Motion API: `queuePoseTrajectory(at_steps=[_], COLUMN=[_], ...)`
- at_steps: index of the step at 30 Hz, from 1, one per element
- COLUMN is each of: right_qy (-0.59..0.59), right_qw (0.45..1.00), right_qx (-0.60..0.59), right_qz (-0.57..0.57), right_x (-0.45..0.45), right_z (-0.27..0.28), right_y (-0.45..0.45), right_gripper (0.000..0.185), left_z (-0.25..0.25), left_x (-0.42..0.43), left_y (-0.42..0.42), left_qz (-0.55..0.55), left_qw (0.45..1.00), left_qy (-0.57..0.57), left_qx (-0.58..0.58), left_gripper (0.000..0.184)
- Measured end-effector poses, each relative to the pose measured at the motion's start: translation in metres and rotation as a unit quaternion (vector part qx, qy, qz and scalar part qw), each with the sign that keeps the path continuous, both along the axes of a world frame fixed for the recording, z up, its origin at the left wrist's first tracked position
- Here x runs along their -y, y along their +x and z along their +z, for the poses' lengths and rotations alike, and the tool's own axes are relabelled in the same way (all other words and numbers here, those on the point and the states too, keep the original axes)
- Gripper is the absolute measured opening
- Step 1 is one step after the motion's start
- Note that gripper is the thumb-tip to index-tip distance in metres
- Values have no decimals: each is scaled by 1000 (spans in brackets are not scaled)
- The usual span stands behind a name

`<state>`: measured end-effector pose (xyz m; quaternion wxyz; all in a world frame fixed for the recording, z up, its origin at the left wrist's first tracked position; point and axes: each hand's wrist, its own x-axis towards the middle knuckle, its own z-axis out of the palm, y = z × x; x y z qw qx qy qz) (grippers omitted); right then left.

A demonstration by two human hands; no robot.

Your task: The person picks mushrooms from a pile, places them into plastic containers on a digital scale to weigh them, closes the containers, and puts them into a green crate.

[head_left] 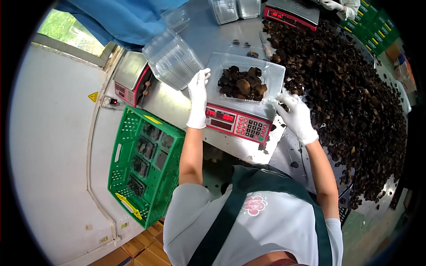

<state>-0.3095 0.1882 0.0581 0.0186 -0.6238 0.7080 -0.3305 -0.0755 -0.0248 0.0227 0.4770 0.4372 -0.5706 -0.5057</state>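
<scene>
A silver scale with a red front panel (239,125) bears a clear plastic tray (271,77) of dark, wrinkled pieces that look like dried fungus (243,85). At the scale's left, my gloved left hand (198,97) has its fingers closed at the right corner of a tilted stack of clear trays (173,60). My gloved right hand (297,117) hovers by the scale's right edge, fingers bent and apart, with nothing clearly visible in them. A large pile of the dark pieces (350,97) spreads to the right.
A green crate (153,177) with filled clear packs stands at the lower left. Another scale (131,77) sits beyond it, and a third (290,15) at the top. A co-worker's gloved hand (332,5) shows at the upper right, near green crates (375,33).
</scene>
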Motion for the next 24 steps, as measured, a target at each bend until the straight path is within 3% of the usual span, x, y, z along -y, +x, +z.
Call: queuePoseTrajectory(at_steps=[6,9,13,19,21,23,24], right_qy=[84,70,58,72,70,-23,-26], right_qw=[996,994,992,997,988,977,958], right_qx=[14,-78,-111,6,73,146,236], right_qz=[5,6,-11,-30,-116,-151,-161], right_x=[68,85,94,92,89,90,88], right_z=[0,-9,-16,-13,-11,-30,-30], right_y=[20,27,31,35,37,29,28], right_gripper=[33,46,30,21,20,19,18], left_z=[3,10,16,11,8,4,8], left_x=[18,25,33,53,58,64,64], left_y=[24,34,40,30,25,15,11], left_qz=[-26,-37,-71,-133,-152,-172,-182], left_qw=[999,999,997,990,987,983,981], left_qy=[29,12,7,40,44,48,41], left_qx=[-10,14,37,27,28,48,60], left_gripper=[35,31,30,27,26,26,25])
